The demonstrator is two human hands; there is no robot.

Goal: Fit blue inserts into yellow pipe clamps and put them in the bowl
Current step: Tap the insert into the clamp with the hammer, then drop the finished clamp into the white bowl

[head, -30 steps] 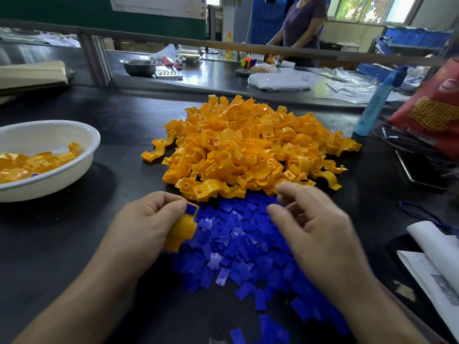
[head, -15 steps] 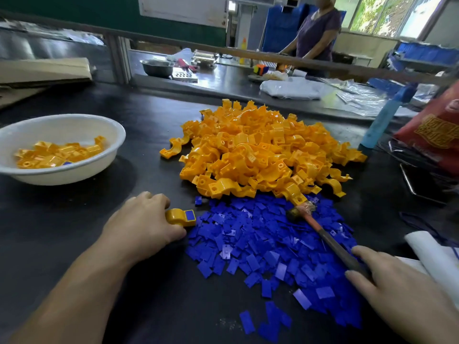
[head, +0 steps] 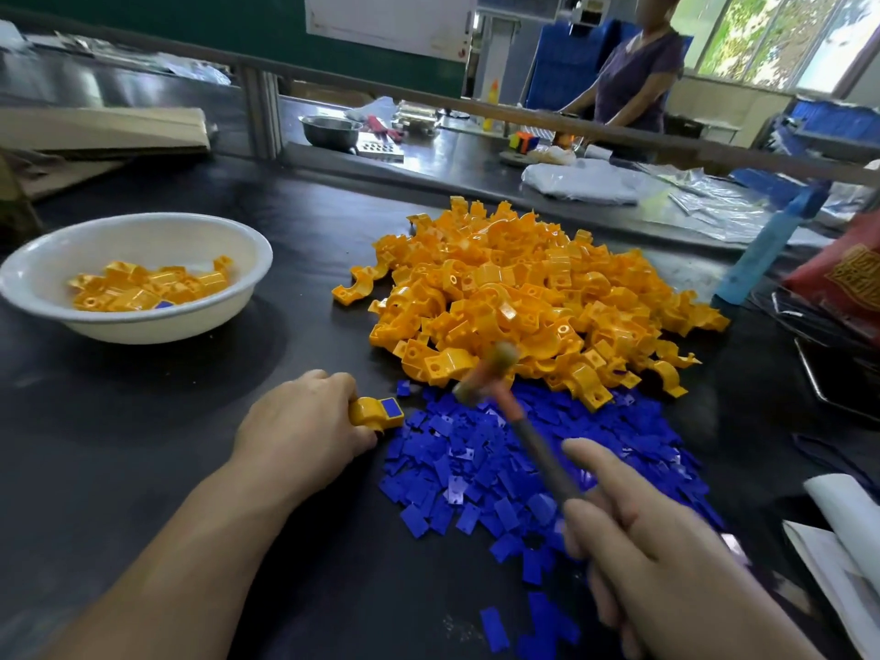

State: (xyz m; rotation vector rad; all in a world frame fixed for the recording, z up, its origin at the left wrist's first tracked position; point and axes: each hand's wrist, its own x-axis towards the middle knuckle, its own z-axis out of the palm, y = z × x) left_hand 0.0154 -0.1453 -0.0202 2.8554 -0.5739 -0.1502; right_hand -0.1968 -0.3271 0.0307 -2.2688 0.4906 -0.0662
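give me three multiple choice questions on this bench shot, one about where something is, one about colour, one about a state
1. Where does the white bowl sit relative to the pile of yellow clamps?
A. to its left
B. to its right
C. on top of it

2. What colour are the loose inserts heaped on the table?
A. green
B. blue
C. red

3. What is the right hand doing?
A. lying flat and empty
B. gripping a hammer with its head raised
C. reaching into the bowl

Answers:
1 A, the bowl is at far left, apart from the pile.
2 B, the heap nearer the person than the clamps is blue.
3 B, the fingers wrap the handle and the blurred head hangs above the inserts, while the left hand pins a clamp with an insert to the table.
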